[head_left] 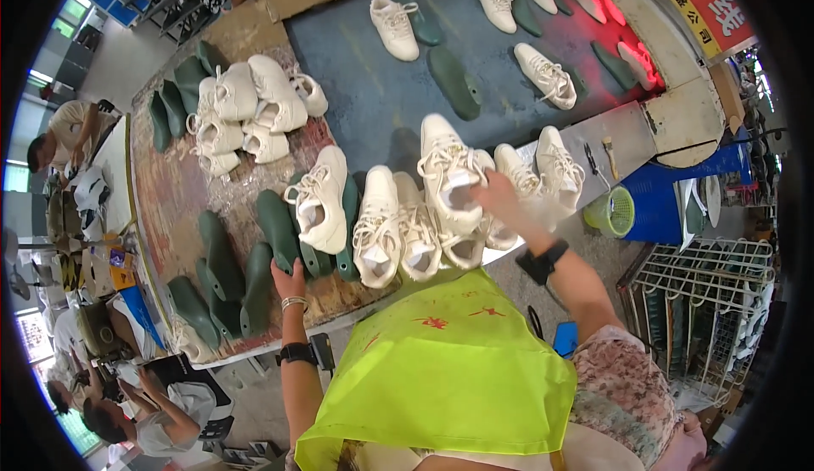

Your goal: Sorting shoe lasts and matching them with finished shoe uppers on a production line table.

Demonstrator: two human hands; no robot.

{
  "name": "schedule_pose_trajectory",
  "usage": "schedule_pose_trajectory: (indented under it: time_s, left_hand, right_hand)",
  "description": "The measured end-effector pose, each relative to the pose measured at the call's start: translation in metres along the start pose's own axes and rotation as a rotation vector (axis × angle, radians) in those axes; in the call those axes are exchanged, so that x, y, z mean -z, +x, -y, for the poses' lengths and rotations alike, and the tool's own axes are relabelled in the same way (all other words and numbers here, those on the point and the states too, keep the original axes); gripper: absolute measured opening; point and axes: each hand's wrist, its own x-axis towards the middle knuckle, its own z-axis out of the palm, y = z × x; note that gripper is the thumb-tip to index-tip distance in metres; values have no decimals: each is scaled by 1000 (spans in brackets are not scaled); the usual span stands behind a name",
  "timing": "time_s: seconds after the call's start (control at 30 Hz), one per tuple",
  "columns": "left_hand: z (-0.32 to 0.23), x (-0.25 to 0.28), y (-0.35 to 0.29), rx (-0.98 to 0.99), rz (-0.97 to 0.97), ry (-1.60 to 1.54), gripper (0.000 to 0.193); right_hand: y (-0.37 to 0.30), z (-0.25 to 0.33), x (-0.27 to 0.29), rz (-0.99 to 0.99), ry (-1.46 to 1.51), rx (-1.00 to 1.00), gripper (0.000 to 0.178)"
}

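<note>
My right hand (498,203) grips a cream lace-up sneaker (441,150) by its heel, lifted over the row at the table's near edge. Its toe points away from me. My left hand (288,278) is closed around the near end of a dark green shoe last (275,221). Just right of that last lies another cream sneaker (324,204), on top of green lasts. Between my hands stand more cream sneakers (377,225), side by side, with white paper in their openings. Several loose green lasts (219,255) lie left of my left hand.
A dark conveyor belt (339,64) carries sneakers and lasts toward a red-lit opening (649,55) at the far right. A sneaker pile (254,106) sits at the far left. A brush (610,157), green basket (621,210) and wire rack (704,301) are at the right. People work at left.
</note>
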Motion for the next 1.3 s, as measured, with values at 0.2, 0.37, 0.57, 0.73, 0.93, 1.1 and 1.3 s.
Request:
schedule_pose_trajectory:
  time_s: [0.2,0.37,0.57,0.73,0.93,1.1,1.3]
  left_hand:
    - [-25,-5,-7,37,-55,77,69]
    - [-27,12,-8,121,53,202,71]
    - [-68,64,-4,106,92,-104,74]
    - [-104,93,78,-194,51,324,74]
    - [-127,126,277,-206,-103,681,69]
    - [-92,106,399,6,-153,484,52]
    - [19,76,413,-48,-406,764,44]
  right_hand:
    - [165,-37,2,1,-111,-70,33]
    - [246,-78,-44,-37,-57,22,40]
    - [270,-83,-22,33,-525,273,62]
    - [304,119,-60,361,-434,684,48]
    - [392,263,-128,479,-524,874,39]
    - [490,378,-225,279,-515,894,26]
    - [514,484,-358,539,-119,648,46]
